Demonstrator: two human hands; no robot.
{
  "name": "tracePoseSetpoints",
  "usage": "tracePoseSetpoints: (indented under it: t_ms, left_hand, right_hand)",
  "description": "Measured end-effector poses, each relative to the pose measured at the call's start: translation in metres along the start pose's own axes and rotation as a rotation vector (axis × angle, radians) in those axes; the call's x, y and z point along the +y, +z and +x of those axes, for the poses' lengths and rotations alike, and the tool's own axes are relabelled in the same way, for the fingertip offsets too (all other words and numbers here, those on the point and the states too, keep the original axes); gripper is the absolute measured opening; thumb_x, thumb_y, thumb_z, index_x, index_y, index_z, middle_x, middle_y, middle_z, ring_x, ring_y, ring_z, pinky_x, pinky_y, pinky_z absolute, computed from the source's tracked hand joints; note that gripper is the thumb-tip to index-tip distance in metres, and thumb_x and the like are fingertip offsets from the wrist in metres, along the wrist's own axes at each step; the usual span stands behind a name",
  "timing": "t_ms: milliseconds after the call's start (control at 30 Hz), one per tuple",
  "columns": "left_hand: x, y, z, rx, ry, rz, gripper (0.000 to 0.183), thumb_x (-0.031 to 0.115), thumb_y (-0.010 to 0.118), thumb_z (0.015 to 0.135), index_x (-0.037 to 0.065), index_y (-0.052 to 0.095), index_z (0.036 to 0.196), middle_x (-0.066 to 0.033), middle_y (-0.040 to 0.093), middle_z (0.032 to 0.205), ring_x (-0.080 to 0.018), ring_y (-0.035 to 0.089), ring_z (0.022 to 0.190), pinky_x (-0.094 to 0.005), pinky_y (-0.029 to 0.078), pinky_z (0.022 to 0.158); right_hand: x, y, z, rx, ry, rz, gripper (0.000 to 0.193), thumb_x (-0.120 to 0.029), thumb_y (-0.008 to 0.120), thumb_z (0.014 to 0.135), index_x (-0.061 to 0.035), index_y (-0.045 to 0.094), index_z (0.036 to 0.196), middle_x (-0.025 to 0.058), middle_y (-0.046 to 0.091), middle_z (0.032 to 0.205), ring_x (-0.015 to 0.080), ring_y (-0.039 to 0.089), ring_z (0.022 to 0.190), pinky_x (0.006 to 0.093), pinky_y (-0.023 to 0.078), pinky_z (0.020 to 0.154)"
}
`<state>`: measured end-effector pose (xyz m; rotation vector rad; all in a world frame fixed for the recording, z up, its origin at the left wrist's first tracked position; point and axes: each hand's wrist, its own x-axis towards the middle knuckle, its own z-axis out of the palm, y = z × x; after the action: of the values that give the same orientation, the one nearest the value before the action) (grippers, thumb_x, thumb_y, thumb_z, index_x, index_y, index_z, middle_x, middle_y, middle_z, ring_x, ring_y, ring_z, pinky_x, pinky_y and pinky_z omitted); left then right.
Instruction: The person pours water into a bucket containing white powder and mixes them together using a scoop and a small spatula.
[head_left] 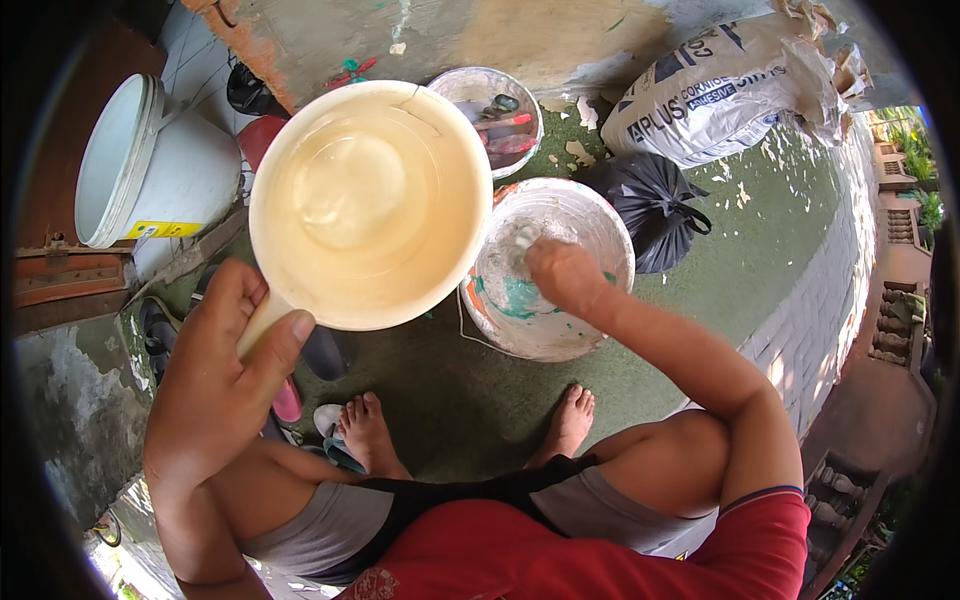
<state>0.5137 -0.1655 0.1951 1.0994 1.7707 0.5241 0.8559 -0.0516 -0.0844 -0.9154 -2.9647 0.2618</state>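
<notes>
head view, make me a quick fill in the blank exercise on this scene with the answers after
1. The left hand grips the dipper by its ____.
2. The other hand reaching into the bucket is the person's ____ one.
3. The tied plastic bag beside the bucket is ____ in colour.
4. The person's shirt is mainly ____.

Missing words: handle; right; black; red.

From afar I make out a white bucket (190, 175) with a yellow label (165, 229) at far left, a paper sack (715, 90) lying by the weathered wall (530, 40), a knotted black plastic bag (648, 210) just beside it, and a pink slipper (288, 402) on the green floor (720, 275).
</notes>
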Motion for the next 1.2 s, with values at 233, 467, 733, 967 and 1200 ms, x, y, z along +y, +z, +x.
tracePoseSetpoints:
  t_ms: [233, 467, 733, 967, 1200]
  left_hand:
    - [0.004, -0.007, -0.019, 0.022, -0.026, -0.02, 0.018, 0.01, 0.061, 0.097, 0.001, 0.045, 0.099, -0.0059, 0.057, 0.081, -0.0052, 0.051, 0.06, -0.0232, 0.043, 0.05]
    - [-0.009, 0.006, 0.006, -0.074, -0.005, -0.082, 0.018, 0.01, 0.061, 0.097, 0.002, 0.044, 0.099, -0.0051, 0.056, 0.079, -0.0058, 0.051, 0.059, -0.0232, 0.043, 0.049]
    - [-0.008, 0.007, -0.002, -0.032, 0.032, -0.03, 0.019, 0.011, 0.062, 0.097, 0.002, 0.045, 0.1, -0.0045, 0.055, 0.079, -0.0052, 0.049, 0.06, -0.0225, 0.043, 0.05]
    - [-0.008, 0.001, -0.005, -0.086, 0.0, 0.0, 0.015, 0.011, 0.055, 0.1, 0.002, 0.046, 0.109, -0.0018, 0.058, 0.085, -0.0023, 0.053, 0.07, -0.0189, 0.041, 0.058]
    - [-0.013, 0.006, -0.001, -0.022, 0.037, -0.064, 0.018, 0.011, 0.061, 0.097, 0.002, 0.045, 0.1, -0.0048, 0.056, 0.081, -0.0053, 0.051, 0.062, -0.0221, 0.044, 0.05]
  right_hand:
    - [-0.017, -0.059, 0.011, -0.151, 0.191, 0.005, 0.012, -0.009, 0.054, 0.084, -0.0017, 0.064, 0.084, 0.0169, 0.067, 0.085, 0.0326, 0.068, 0.073, 0.0403, 0.056, 0.068]
    - [-0.005, -0.013, -0.01, -0.138, 0.294, 0.159, 0.016, -0.015, 0.059, 0.087, -0.0004, 0.061, 0.083, 0.0187, 0.067, 0.088, 0.0375, 0.066, 0.08, 0.0457, 0.053, 0.075]
    - [0.006, -0.051, -0.01, -0.184, 0.539, 0.081, 0.019, -0.016, 0.06, 0.082, 0.0014, 0.068, 0.079, 0.0257, 0.067, 0.078, 0.043, 0.067, 0.073, 0.0477, 0.056, 0.072]
    - [-0.003, -0.051, -0.004, -0.175, 0.619, 0.31, 0.025, -0.019, 0.062, 0.082, 0.0044, 0.068, 0.082, 0.0288, 0.067, 0.081, 0.0451, 0.067, 0.079, 0.0495, 0.054, 0.077]
    - [-0.016, -0.045, -0.009, -0.199, 0.393, 0.228, 0.019, -0.017, 0.062, 0.085, 0.0012, 0.064, 0.079, 0.0234, 0.066, 0.082, 0.0413, 0.065, 0.081, 0.0485, 0.052, 0.078]
